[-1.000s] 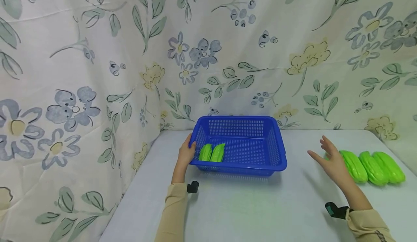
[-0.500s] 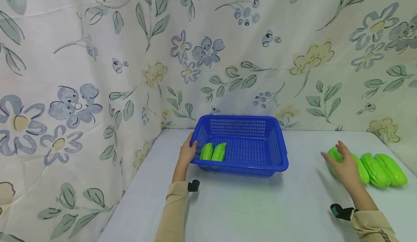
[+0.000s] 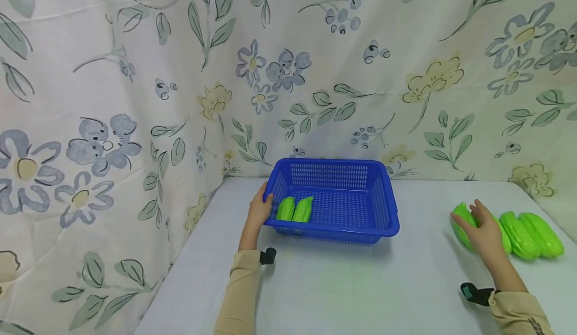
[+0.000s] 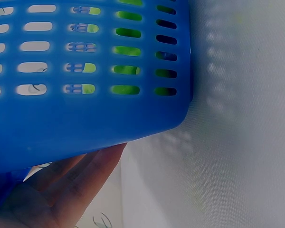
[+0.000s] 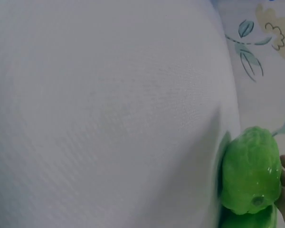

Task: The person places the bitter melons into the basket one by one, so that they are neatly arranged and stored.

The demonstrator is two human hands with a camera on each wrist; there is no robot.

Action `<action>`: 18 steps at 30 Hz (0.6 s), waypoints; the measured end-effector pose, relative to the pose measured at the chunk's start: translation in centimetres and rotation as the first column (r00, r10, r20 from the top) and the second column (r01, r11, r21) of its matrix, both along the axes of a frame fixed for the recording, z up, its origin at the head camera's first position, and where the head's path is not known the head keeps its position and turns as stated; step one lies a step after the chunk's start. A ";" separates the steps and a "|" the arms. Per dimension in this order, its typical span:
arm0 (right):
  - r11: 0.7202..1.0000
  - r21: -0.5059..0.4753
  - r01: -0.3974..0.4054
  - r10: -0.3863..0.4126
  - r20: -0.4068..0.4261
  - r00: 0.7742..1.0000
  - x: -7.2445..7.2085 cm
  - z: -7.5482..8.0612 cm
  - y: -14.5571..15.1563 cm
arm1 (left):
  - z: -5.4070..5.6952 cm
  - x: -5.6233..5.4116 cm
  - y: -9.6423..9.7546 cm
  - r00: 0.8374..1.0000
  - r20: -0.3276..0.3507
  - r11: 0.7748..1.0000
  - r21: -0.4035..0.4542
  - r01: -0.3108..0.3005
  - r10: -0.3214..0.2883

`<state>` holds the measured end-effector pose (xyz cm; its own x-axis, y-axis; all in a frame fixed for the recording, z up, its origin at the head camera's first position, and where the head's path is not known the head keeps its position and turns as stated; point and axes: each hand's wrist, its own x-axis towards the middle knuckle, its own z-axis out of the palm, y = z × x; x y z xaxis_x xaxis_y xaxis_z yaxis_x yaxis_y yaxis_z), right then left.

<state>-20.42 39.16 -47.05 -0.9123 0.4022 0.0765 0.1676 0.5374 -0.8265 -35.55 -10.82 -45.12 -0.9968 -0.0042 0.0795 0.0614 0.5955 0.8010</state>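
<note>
My left hand (image 3: 259, 211) grips the left side of a blue plastic basket (image 3: 331, 231); in the left wrist view its fingers (image 4: 85, 185) lie beneath the rim. Two ridged bright green gourds (image 3: 302, 210) lie inside at the basket's left end. Over on the right, my right hand (image 3: 487, 235) is spread above the leftmost gourd (image 3: 462, 220) of a row on the table. Its thumb is on the near left side of that gourd, with the fingers apart from the thumb. The right wrist view shows the gourd (image 5: 251, 171) with fingertips right at its side.
Several more green gourds (image 3: 520, 237) lie side by side just right of my right hand. The white table (image 3: 342, 290) reaches back to a floral curtain (image 3: 329, 74), which also runs along the left side.
My right hand has moved right and slightly down, from left of the gourd row to over the leftmost gourd. My left hand stays on the basket.
</note>
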 end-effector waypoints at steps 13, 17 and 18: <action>0.999 0.013 -0.033 0.033 0.008 0.999 -0.2 -0.4 0.6 | 0.2 0.1 0.1 1.000 0.002 1.000 0.000 -0.002 0.002; 0.999 0.033 -0.038 0.036 0.045 0.998 -0.3 -0.1 0.8 | 0.2 0.0 0.1 1.000 0.003 1.000 0.001 -0.002 0.002; 0.999 0.037 -0.038 0.036 0.053 0.998 -0.4 -0.1 0.9 | 0.2 0.0 0.1 1.000 0.005 1.000 0.002 -0.003 0.003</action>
<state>-20.81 40.04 -47.14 -0.9297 0.3657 0.0427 0.1895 0.5749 -0.7960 -35.52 -10.70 -44.95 -0.9972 -0.0073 0.0742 0.0554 0.5938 0.8027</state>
